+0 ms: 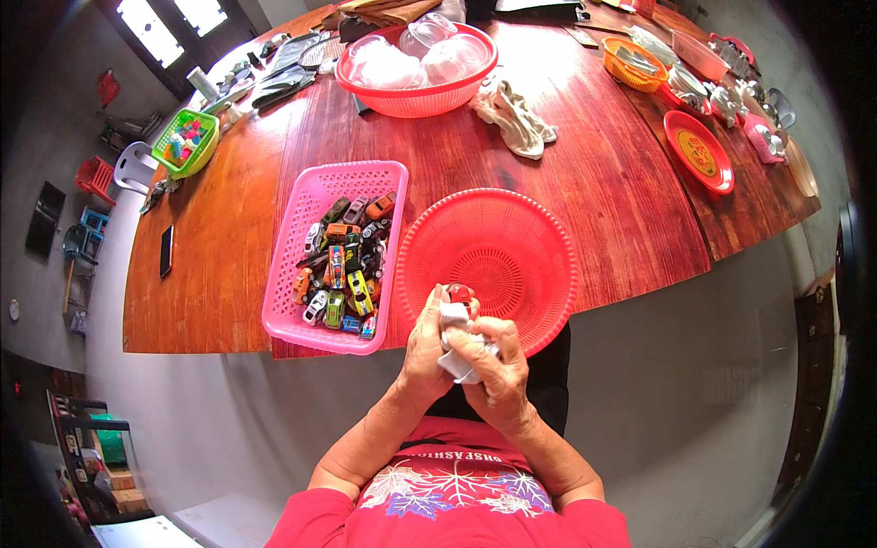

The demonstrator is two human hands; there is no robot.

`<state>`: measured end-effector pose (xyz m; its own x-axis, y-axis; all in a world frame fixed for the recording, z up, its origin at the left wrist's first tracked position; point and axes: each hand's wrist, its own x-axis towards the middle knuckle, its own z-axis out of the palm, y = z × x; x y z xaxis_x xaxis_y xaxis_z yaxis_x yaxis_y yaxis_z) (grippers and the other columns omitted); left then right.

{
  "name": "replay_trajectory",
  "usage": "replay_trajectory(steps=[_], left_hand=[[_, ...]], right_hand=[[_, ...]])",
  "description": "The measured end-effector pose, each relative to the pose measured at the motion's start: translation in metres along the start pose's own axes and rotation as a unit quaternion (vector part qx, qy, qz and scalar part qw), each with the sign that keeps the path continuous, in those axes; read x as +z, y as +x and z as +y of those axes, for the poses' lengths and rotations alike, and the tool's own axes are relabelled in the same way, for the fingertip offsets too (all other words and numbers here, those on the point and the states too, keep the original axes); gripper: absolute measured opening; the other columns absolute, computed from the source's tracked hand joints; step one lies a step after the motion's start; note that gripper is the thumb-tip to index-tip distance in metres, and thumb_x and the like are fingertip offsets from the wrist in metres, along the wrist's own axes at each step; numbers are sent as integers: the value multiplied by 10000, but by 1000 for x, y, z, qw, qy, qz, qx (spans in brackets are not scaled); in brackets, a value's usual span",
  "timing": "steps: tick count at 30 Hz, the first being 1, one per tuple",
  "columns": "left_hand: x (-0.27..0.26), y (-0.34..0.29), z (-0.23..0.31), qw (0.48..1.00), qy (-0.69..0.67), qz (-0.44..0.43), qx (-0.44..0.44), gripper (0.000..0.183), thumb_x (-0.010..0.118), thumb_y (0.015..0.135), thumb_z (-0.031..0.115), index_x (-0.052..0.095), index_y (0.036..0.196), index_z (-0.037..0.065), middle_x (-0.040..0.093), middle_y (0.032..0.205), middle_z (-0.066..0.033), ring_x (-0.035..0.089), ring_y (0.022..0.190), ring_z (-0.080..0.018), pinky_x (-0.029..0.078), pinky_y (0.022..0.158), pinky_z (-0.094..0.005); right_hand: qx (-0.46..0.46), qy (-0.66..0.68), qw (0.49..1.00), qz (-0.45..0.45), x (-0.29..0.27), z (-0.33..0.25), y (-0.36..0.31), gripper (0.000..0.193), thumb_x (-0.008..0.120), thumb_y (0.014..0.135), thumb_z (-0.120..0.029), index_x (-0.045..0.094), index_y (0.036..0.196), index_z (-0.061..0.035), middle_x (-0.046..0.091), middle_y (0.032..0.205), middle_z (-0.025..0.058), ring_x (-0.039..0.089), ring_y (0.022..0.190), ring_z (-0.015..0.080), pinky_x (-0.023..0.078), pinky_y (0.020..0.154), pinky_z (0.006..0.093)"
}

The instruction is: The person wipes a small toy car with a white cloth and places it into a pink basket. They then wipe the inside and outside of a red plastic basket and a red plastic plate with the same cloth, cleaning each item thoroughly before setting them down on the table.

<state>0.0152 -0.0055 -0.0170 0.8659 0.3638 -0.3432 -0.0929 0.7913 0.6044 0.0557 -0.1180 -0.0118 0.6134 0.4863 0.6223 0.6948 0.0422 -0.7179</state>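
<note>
Close together at the near rim of the red plastic basin [422,233], my two hands meet in front of me. My left hand [424,352] is closed around a small red toy car [459,293], whose top shows above the fingers. A crumpled white cloth [461,367] is gripped in my right hand [502,374], pressed up near the car; part of it lies between the hands. Just left of the basin stands a pink plastic basket [281,274] filled with many-coloured toy cars [343,269]. The inside of the basin shows a ribbed bottom.
Farther back are a red colander [416,102] of clear plastic bowls and a pale cloth [517,117]. A green basket [198,163] of bright pieces and a phone [166,251] sit left. To the right are a red plate [722,175] and an orange basket [630,80].
</note>
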Motion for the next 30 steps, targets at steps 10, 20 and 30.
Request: replay_trajectory(steps=[10, 20, 30], left_hand=[[12, -5, 4, 997, 35, -55, 44, 541, 272, 986, 560, 509, 1109, 90, 578, 992, -41, 577, 914, -155, 486, 836, -300], [-1, -3, -6, 987, -95, -127, 17, 393, 393, 999, 432, 551, 1079, 81, 621, 984, -56, 610, 933, -166, 516, 829, -324], [-1, 0, -9, 997, -40, -59, 30, 346, 382, 1011, 403, 524, 1101, 100, 602, 973, -37, 587, 907, -148, 494, 841, -314]], right_hand=[[-20, -49, 998, -43, -7, 1, 27, 431, 652, 655, 44, 670, 1077, -38, 521, 1080, 146, 544, 960, 310, 490, 788, 384], [58, -7, 998, 10, -7, 2, 15, 447, 659, 646, 51, 636, 1089, -3, 570, 1066, 167, 595, 951, 326, 508, 825, 381], [37, -20, 996, 74, 2, -5, 17, 442, 586, 659, 115, 652, 1078, -6, 569, 1073, 146, 602, 923, 282, 512, 780, 342]])
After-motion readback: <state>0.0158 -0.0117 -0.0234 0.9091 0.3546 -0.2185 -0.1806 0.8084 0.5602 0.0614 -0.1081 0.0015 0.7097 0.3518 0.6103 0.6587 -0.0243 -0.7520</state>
